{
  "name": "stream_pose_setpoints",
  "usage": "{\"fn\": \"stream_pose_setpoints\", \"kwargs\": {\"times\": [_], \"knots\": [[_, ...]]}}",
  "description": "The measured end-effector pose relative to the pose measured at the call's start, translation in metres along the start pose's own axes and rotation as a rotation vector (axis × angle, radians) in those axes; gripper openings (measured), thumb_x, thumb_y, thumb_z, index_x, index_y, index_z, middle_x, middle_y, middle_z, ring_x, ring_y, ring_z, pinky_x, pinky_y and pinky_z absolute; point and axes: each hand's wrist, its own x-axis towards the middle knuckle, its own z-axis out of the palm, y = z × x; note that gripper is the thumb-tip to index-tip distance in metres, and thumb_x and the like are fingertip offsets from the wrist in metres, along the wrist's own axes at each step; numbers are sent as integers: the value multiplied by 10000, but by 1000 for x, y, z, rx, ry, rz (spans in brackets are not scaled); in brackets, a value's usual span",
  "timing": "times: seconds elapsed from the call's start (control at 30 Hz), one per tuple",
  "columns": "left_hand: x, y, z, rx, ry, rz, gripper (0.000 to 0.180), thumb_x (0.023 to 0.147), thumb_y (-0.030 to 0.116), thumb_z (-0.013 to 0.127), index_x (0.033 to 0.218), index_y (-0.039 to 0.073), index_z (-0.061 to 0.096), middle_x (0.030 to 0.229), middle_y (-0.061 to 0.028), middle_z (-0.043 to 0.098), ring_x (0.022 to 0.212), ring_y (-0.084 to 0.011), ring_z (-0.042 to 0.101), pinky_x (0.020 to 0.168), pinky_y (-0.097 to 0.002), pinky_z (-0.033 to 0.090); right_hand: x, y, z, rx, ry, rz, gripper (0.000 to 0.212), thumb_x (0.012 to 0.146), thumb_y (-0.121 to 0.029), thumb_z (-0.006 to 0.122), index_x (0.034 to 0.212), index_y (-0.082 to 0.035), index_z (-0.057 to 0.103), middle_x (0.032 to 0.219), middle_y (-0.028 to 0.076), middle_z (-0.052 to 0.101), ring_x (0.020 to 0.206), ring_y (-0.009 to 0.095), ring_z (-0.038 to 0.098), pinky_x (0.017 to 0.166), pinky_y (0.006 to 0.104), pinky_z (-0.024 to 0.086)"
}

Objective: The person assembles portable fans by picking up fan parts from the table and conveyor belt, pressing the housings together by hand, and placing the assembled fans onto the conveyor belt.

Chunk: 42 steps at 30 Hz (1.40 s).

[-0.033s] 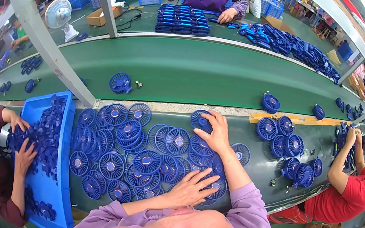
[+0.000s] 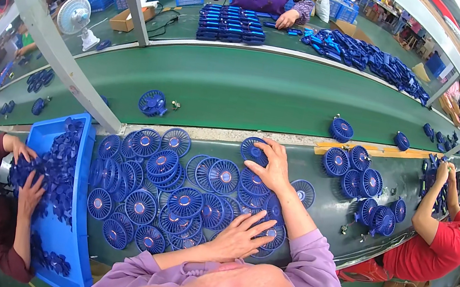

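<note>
A spread of overlapping fan grilles (image 2: 184, 197) lies on the workbench (image 2: 328, 211), with a bin of fan blades (image 2: 57, 175) at its nine o'clock, the conveyor belt (image 2: 251, 89) at twelve, and more grilles (image 2: 358, 177) at three.

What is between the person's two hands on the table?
In the head view, overlapping blue round fan grilles fill the stretch between the left hand and the right hand.

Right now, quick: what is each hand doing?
Left hand: open, fingers spread flat on the pile of blue fan grilles, gripping nothing.
Right hand: open, palm down on a blue grille at the pile's far edge.
</note>
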Motion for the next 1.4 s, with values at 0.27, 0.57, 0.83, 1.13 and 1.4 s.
{"fn": "stream_pose_setpoints", "kwargs": {"times": [0.27, 0.57, 0.83, 1.13, 1.4], "knots": [[2, 1, -28, -420, 46, -7, 420, 874, 145, 624, 1287, 132, 545, 1475, -156, 364, 1392, -383, 301, 1111, -493, 312, 5, 15, 3, 611, 84, 219, 325, 962, -263, 549, 1162, -19, 628, 1081, 83, 663, 922, 156, 596, 878, 303, 441], [1, -11, -130, -318, 48, -97, 407, 880, 172, 627, 1275, 99, 564, 1396, -162, 481, 1296, -341, 457, 1066, -429, 378, 13, 45, -11, 1540, 65, 466, 644, 985, -576, 351, 1266, -20, 513, 1163, 124, 629, 1021, 236, 638, 826, 367, 524], [32, -194, -174, 53, 380, -433, 414, 863, 143, 606, 1264, 57, 544, 1313, -182, 543, 1243, -350, 496, 1044, -414, 407, 8, 53, 5, 1038, -48, 390, 267, 950, -197, 590, 1137, -8, 623, 1038, 47, 665, 920, 138, 633, 790, 319, 538], [53, -328, -166, 347, 124, -1030, 391, 900, 126, 511, 1282, 172, 579, 1326, -111, 560, 1258, -295, 500, 1028, -517, 389, 6, 36, 1, 928, -27, 393, 225, 920, -169, 625, 1054, 8, 668, 957, 27, 687, 881, 90, 611, 820, 262, 491], [35, -325, -178, 341, 65, -843, 216, 888, 161, 561, 1055, 134, 696, 1067, -141, 681, 1026, -344, 629, 856, -453, 499, 8, 36, -4, 948, -35, 371, 224, 901, -148, 649, 1068, 2, 665, 978, 29, 687, 890, 98, 616, 821, 268, 494]]}}
